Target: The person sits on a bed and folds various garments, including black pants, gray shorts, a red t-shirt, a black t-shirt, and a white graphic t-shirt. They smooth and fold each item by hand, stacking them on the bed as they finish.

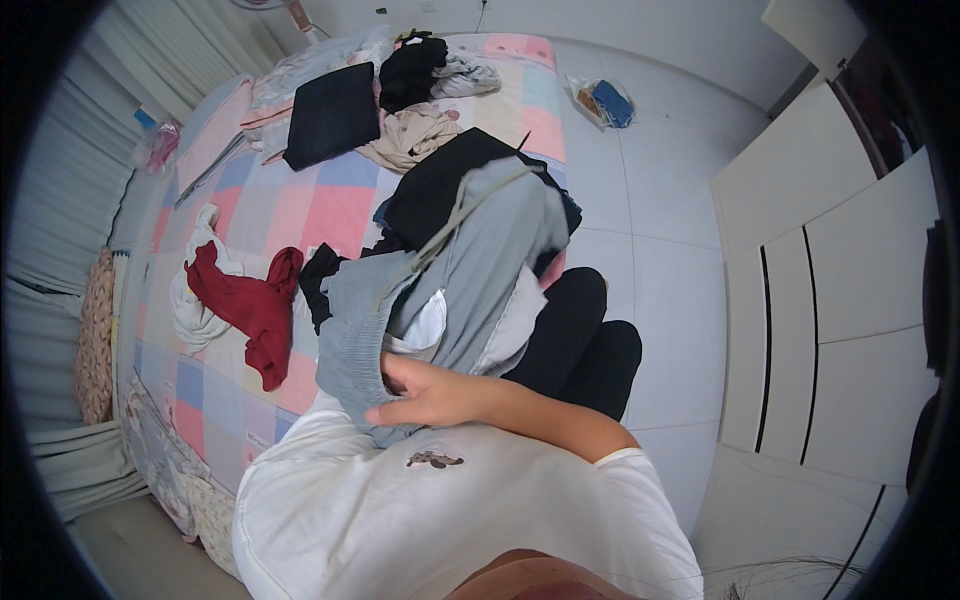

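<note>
A pair of grey drawstring trousers [495, 225] lies across my lap and the bed edge, its elastic waistband [349, 337] gathered towards me. My right hand [420, 390] grips that waistband, fingers inside the opening and thumb on the outer side. White pocket lining [424, 326] shows inside the opening. My left hand is out of sight; the left sleeve runs down behind the grey cloth. Beneath and beyond the trousers sits a black folded garment [442, 180]. A small black cloth [319, 281] lies just left of the waistband.
On the checked bedspread [277, 202] lie a dark red garment [247, 300], a white garment [191, 307], a folded black garment [334, 116], a beige garment [416, 135] and clothes hangers [210, 169]. A clear bag [604, 101] rests on the tiled floor. Pale cabinets [787, 337] stand right.
</note>
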Tool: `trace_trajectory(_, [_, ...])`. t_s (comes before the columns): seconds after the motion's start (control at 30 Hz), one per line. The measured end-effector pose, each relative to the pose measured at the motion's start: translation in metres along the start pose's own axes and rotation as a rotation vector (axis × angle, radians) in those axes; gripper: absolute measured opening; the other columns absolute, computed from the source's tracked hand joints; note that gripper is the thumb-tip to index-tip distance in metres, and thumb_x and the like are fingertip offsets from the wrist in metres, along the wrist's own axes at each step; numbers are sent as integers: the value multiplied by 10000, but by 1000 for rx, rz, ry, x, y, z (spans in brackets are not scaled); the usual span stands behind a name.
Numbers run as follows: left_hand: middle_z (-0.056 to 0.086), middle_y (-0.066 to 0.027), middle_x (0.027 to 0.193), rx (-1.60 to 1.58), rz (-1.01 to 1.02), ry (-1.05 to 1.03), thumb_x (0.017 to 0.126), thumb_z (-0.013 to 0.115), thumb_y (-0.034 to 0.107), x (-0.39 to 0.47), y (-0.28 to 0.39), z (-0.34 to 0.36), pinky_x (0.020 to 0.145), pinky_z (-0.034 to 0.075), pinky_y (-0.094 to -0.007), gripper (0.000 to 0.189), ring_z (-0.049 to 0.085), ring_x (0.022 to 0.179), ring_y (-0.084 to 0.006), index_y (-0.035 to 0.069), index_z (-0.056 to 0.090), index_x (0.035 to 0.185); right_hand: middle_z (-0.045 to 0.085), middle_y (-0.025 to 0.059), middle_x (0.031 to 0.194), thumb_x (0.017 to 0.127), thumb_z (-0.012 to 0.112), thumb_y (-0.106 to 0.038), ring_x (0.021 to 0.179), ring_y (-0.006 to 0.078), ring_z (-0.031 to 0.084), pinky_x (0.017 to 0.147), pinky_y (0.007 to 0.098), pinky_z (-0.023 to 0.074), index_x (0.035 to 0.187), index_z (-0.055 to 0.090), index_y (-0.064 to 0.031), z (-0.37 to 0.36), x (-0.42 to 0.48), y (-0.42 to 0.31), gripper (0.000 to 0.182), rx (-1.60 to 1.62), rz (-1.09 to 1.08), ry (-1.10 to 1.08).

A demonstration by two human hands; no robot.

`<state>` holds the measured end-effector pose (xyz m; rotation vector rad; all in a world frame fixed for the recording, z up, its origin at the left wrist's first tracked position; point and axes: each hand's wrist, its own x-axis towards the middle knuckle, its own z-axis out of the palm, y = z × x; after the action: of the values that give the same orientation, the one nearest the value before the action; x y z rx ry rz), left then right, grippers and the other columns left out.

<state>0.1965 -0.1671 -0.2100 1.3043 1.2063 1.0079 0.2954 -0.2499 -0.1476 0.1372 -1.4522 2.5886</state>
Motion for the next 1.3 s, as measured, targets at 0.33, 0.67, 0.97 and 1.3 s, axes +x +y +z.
trace_trajectory(0.33, [637, -61, 1140, -66, -42, 0, 1006, 586, 137, 8, -6, -1, 916, 484, -326, 232, 593, 1044, -170, 9, 624, 1196, 454, 71, 1483, 940, 652, -58, 1352, 155, 426, 1147, 324, 324, 1572, 253, -8, -5, -8, -1, 748, 250, 137, 126])
trace_trajectory(0.67, [639, -74, 1200, -86, -72, -43, 1012, 570, 143, 13, -10, 0, 955, 490, -346, 275, 597, 1105, -188, 13, 606, 1252, 638, 34, 1262, 995, 659, -171, 1160, 125, 589, 1044, 315, 454, 1358, 553, -9, -34, -23, -4, 412, 291, 41, 333])
trace_trajectory(0.97, [641, -86, 1254, -251, -104, -74, 1018, 556, 149, 3, -3, -15, 990, 495, -364, 315, 601, 1160, -204, 16, 590, 1302, 608, 143, 1358, 1056, 547, -234, 1243, 258, 596, 1068, 427, 481, 1381, 510, 22, -101, -80, -86, 416, 306, -566, 789])
trace_trajectory(1.3, [668, -117, 1228, -1006, 288, 285, 1028, 538, 187, -54, 74, -162, 1054, 465, -407, 295, 633, 1135, -251, 13, 598, 1260, 578, 153, 1395, 1070, 517, -286, 1285, 293, 557, 1096, 452, 448, 1379, 505, 36, -161, -158, -88, 447, 321, -730, 990])
